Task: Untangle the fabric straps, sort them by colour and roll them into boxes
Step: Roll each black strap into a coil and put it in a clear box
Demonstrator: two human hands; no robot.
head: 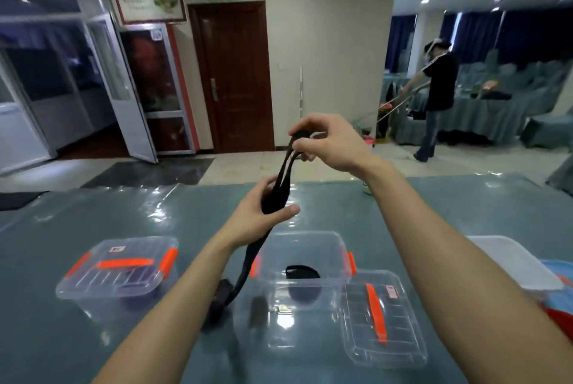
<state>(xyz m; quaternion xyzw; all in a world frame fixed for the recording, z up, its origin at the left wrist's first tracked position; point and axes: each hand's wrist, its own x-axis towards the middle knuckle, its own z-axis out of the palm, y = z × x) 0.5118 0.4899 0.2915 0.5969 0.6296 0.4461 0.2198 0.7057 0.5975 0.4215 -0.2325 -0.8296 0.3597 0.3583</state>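
Observation:
A black fabric strap [282,172] runs between both hands above the table. My left hand [263,210] grips a bunched part of it, thumb across the front. My right hand [328,141], higher up, pinches a loop of the strap's upper end. The strap's tail [245,272] hangs down to the table beside an open clear box [300,247], which holds a rolled black strap [302,272]. That box's lid [383,315], with an orange handle, leans at its right.
A closed clear box with orange clips [119,269] stands at the left on the teal table [62,228]. White, blue and red containers [527,262] sit at the right edge. A person stands far off at the back right by draped tables.

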